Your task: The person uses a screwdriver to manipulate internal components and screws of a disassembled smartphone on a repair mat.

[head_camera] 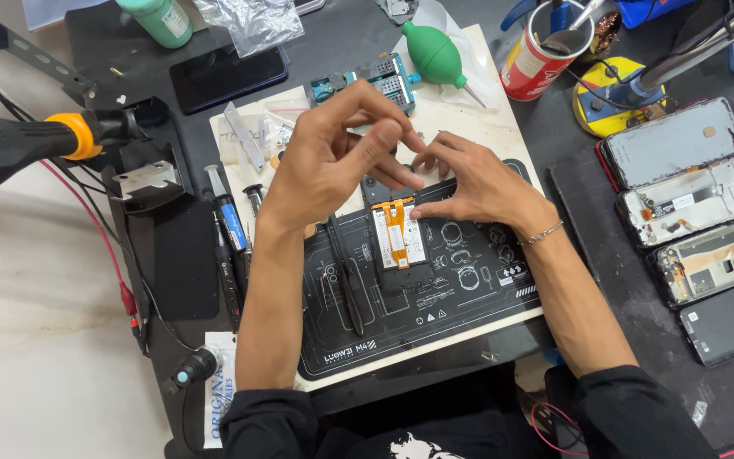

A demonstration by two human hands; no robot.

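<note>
**A:** At the centre of the black repair mat, what am I looking at?

**B:** From my remote seat I see an opened phone lying flat on the mat, its white battery showing and an orange flex strip running down the middle; my right hand comes in from three o'clock, thumb and forefinger tips set against the phone's upper right edge, the other fingers curled loosely; I judge it is steadying the body so it cannot slide.

**A:** And the other hand?

**B:** The left hand hovers just above the phone at eleven o'clock, fingers bent and half open, forefinger reaching toward the right hand's fingertips; whether something tiny is pinched there I cannot tell.

**A:** What lies around?

**B:** Black tweezers lie along the mat at nine o'clock of the phone, likely kept within reach; a blue-handled screwdriver lies further out the same way; at twelve o'clock a blue circuit frame and a green rubber air blower sit on the pale board; a red can holding tools stands at one o'clock; at three o'clock, well apart, a row of stripped phone bodies lies side by side.
</note>
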